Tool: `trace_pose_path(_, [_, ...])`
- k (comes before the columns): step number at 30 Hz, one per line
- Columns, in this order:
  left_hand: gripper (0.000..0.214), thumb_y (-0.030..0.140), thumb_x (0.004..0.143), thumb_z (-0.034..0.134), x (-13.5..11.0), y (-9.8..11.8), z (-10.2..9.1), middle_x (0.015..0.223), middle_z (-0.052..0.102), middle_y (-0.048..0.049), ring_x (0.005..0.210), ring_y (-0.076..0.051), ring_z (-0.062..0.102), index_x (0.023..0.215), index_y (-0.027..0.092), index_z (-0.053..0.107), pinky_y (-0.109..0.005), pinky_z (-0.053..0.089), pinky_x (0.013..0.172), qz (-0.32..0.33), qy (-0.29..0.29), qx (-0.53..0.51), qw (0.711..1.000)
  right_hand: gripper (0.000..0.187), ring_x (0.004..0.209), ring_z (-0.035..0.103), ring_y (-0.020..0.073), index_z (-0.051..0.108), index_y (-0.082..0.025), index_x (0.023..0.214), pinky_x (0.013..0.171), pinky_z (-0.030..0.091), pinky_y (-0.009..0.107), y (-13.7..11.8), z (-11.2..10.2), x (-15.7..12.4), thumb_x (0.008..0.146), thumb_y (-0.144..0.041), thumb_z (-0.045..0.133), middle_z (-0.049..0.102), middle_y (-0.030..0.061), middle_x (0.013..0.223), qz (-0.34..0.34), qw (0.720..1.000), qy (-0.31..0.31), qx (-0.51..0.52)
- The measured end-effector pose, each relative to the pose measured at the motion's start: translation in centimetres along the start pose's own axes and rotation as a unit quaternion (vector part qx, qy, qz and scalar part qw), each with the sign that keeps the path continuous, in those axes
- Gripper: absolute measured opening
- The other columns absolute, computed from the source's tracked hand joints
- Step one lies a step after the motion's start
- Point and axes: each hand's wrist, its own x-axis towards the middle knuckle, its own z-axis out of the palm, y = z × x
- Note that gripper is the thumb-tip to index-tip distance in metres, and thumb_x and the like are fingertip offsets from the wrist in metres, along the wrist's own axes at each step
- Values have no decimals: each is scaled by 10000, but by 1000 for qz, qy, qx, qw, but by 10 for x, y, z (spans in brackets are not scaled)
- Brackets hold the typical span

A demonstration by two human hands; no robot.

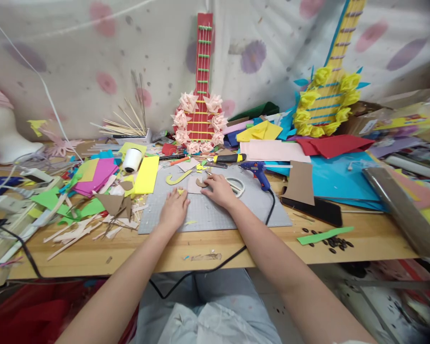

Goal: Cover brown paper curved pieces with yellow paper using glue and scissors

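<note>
- The left hand is laid palm down, fingers slightly spread, on the flat grey gridded cutting mat.
- The fingers of the right hand are placed at the small brown curved cardboard piece; whether it is pinched cannot be told.
- The cardboard piece is located over the pale pinkish square sheet, between the hands and nearer the right.
- A yellow hook-shaped paper strip is positioned on the mat, beyond the left hand.
- A pale loop-shaped handle is partly covered by the right hand.
- A blue glue gun with a black cable is set at the mat's far right corner.
- The mat is supported by the light wooden counter.
- A red guitar-shaped model, trimmed with pale pink flowers, is stood upright at the rear.
</note>
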Motion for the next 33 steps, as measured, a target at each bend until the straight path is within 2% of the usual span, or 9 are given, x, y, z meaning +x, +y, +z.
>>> trace_pose_path(4, [406,95,816,325,2,-1,-4,1159,599,-103,1091,-202,536,1132,159,570,-339,396,943,-61,43,-107,991,221,963,481,228,661,-180,929,853,376,361,0,5,1,789,-323,567,598,96,1013,16,1000,-8,-23])
trace_pose_path(10, [293,207,857,288,16,-16,-17,960,619,-100,864,-191,578,1008,157,533,-301,426,753,-216,193,-217,932,202,920,489,206,641,-181,858,819,381,339,3,4,0,800,-351,549,587,89,960,20,1000,17,8])
trace_pose_path(14, [289,399,856,332,21,-19,-22,714,577,-46,676,-184,527,761,192,511,-273,355,607,-232,177,-168,942,212,916,476,207,610,-176,849,811,380,335,2,0,-1,753,-365,602,572,81,951,7,1000,-1,4])
trace_pose_path(19, [416,378,878,228,22,-32,-40,557,487,-37,557,-167,441,555,202,422,-272,266,528,-243,150,-129,950,202,896,468,197,582,-175,853,805,377,329,1,-1,-1,762,-356,583,559,76,926,6,1000,0,-1])
trace_pose_path(21, [426,390,884,207,22,-43,-53,580,500,-45,563,-177,455,596,199,458,-274,270,525,-243,139,-112,953,191,893,463,199,581,-176,831,801,380,327,1,1,-1,757,-352,576,551,78,920,15,1000,11,-4])
trace_pose_path(24, [286,331,873,277,23,-64,-73,689,549,-51,627,-198,510,848,191,525,-272,324,552,-219,118,-78,965,163,891,460,215,581,-168,781,808,383,339,0,3,-1,737,-325,574,545,89,894,54,998,26,-24])
trace_pose_path(28, [357,234,846,330,22,-99,-92,781,560,-84,713,-238,545,1176,131,417,-341,409,655,-225,98,-11,969,154,889,467,239,588,-157,764,819,388,360,0,3,1,728,-306,565,555,104,889,100,994,33,-42])
trace_pose_path(30, [507,101,780,366,19,-118,-95,960,550,-119,870,-225,539,1282,93,301,-345,422,771,-184,133,-24,974,153,895,476,240,594,-154,809,820,390,361,1,2,1,743,-284,550,566,105,902,111,992,40,-35])
trace_pose_path(33, [522,45,736,355,13,-138,-96,1042,517,-141,1039,-237,466,1257,71,341,-375,381,895,-168,199,-16,965,199,939,489,229,587,-156,915,844,388,355,0,0,0,763,-277,547,585,96,953,76,996,52,-3])
